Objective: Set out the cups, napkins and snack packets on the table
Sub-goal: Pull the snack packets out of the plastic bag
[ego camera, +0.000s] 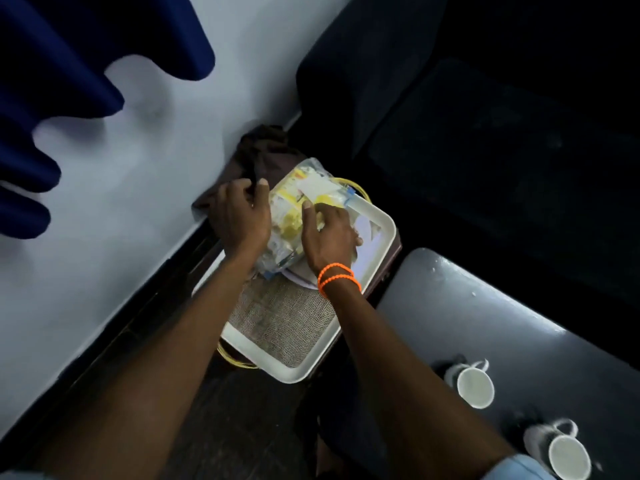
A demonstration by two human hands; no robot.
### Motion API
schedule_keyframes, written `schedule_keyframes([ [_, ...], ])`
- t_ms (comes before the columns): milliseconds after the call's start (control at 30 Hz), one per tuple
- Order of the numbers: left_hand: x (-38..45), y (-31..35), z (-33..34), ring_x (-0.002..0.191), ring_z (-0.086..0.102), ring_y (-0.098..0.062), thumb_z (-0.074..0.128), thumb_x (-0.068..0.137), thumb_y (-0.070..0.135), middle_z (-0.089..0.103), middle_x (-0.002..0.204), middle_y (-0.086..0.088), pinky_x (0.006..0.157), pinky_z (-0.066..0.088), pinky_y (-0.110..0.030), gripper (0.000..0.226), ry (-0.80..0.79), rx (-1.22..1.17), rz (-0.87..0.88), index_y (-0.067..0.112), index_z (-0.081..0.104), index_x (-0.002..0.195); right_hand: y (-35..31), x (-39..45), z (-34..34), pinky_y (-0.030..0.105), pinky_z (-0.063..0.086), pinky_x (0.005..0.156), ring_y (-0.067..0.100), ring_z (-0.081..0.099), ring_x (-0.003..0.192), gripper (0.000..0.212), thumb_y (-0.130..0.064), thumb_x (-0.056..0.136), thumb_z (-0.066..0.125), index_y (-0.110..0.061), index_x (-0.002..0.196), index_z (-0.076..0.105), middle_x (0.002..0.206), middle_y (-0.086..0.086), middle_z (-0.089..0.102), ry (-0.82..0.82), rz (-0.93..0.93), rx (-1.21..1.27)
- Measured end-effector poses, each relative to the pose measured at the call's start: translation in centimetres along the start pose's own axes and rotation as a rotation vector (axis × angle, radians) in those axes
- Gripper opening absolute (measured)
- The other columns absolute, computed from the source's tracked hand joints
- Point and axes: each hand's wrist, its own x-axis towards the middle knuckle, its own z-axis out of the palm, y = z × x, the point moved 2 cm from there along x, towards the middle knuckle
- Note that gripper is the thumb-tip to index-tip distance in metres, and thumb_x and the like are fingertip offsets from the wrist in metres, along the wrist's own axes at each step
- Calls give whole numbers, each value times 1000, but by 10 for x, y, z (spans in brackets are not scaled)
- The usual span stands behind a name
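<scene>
**Clear crinkled plastic, two hands on it, load not yet off the tray**

Transparent bag of snack packets [298, 216], yellow print inside, lying across far end of white tray [379, 233]. Left hand [239, 216] cupped against bag's left side, fingers curled, thumb up at top edge. Right hand [329, 237] spread flat over bag's right half, fingers pressing down onto it; orange bracelet [337, 277] at wrist. No firm pinch visible on either side; more a hold between palms.

Beneath bag: edge of white plate [304, 277] or similar, and pale paper, possibly napkins [367, 226], near tray's far right corner. Hard to tell exactly. Woven mat [287, 320] covering near half of tray.

Two white cups [474, 384] [568, 457] already standing on grey table [485, 306], near its near right edge.

Risks, judged:
- Slick plastic held by pressure alone; likely to slide or sag out on lift.
- Loose paper under right hand apt to drag along or flutter off tray's right edge.
- Tray perched on small dark stand, overhanging at near corner; downward push at far end could tip it.
- Swinging bag rightward toward table, low pass could clip nearest cup.

Room: wall tight along left, dark cloth [263, 150] bunched behind tray's far left corner, dark seat beyond. Open travel only to right, over table's bare far portion.
</scene>
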Motion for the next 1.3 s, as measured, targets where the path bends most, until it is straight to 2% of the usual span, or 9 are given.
schedule_keyframes([
  [200,23,-14,10,111,68,-42,28,89,76,75,114,-23,102,51,-48,82,-354,106,-23,11,75,105,16,-5,9,25,28,88,25,57,120,50,-53,103,44,-13,116,70,129,6,65,13,40,-18],
  [367,24,-19,13,59,62,-21,47,91,63,63,47,4,73,53,-36,50,-368,-360,-308,21,67,74,27,-7,-2,37,49,98,27,62,109,54,-57,102,47,-9,100,71,105,8,71,-31,106,108],
  [533,-1,-7,21,39,55,-4,56,98,9,58,72,-1,40,47,-20,14,-572,-555,-460,21,64,97,28,-7,-22,30,51,78,15,67,88,73,-86,86,36,-22,96,70,93,-7,72,-67,312,311],
  [667,-39,5,36,52,55,-16,72,90,40,65,72,-4,52,47,-25,22,-837,-333,-382,22,75,79,35,-16,-28,50,42,117,26,59,134,81,-81,86,48,-26,145,55,142,5,64,-172,357,846],
  [800,-66,25,36,90,76,-24,84,68,65,82,102,-5,69,60,-35,52,-982,-525,-350,26,82,102,52,-32,-55,57,40,118,37,58,134,70,-69,96,48,-16,140,61,140,18,64,-203,349,1185],
  [1000,-133,60,43,105,77,-16,73,85,62,81,112,4,90,60,-35,45,-834,-543,7,34,75,120,89,-77,-100,44,60,95,22,77,102,69,-77,87,52,-18,110,78,105,6,81,39,493,884],
  [1100,-182,67,44,97,74,2,67,86,61,80,104,16,81,57,-18,29,-689,-410,100,45,75,109,114,-108,-114,39,63,83,16,78,89,62,-75,91,49,-20,94,79,90,1,82,158,520,743],
  [1167,-212,63,49,81,71,-2,64,82,59,77,87,10,69,53,-22,22,-580,-278,100,40,73,88,134,-124,-119,33,58,78,17,76,90,61,-74,93,48,-19,93,75,91,2,81,188,544,571],
  [1300,-255,42,70,76,69,-19,76,84,39,73,81,0,70,51,-34,26,-682,-99,4,18,69,98,179,-137,-121,36,47,84,36,66,111,48,-52,104,46,-9,112,66,117,18,72,45,667,190],
])
